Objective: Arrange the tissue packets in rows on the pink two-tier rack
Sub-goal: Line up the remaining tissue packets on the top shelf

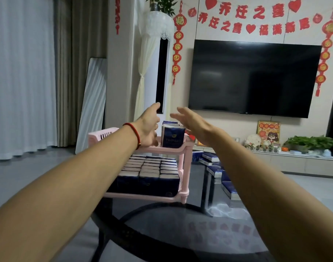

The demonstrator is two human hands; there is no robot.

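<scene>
Both arms are reaching forward over a round glass desk [162, 233] toward the pink rack [182, 148], which is standing on the desk's far side.

Left hand [148, 127]: lying at the rack's upper tier, left of an upright packet [172, 137]. Thumb is pointing up, palm facing right; the other fingers are hidden behind the hand, so I cannot tell whether this grip is holding anything. A red string bracelet [134, 134] is sitting on the wrist.

Right hand [195, 127]: hovering above and just right of the upright packet, fingers straight and spread, blurred, grip apart and holding nothing. Whether it is touching the packet cannot be told.

Upper tier: the dark blue packet is standing on end near the front right corner, with at least one more behind it, partly hidden. The tier's left portion is showing bare pink slats.

Lower tier: packets [148, 168] are filling it in three neat rows, standing side by side, pale tops up.

Loose packets [221, 173] are lying in a scattered line on the desk to the right of the rack, partly covered by the right forearm.

Behind: a dark TV [254, 78] is hanging on the wall, red paper decorations [254, 17] strung above it, curtains [24, 76] at left.
</scene>
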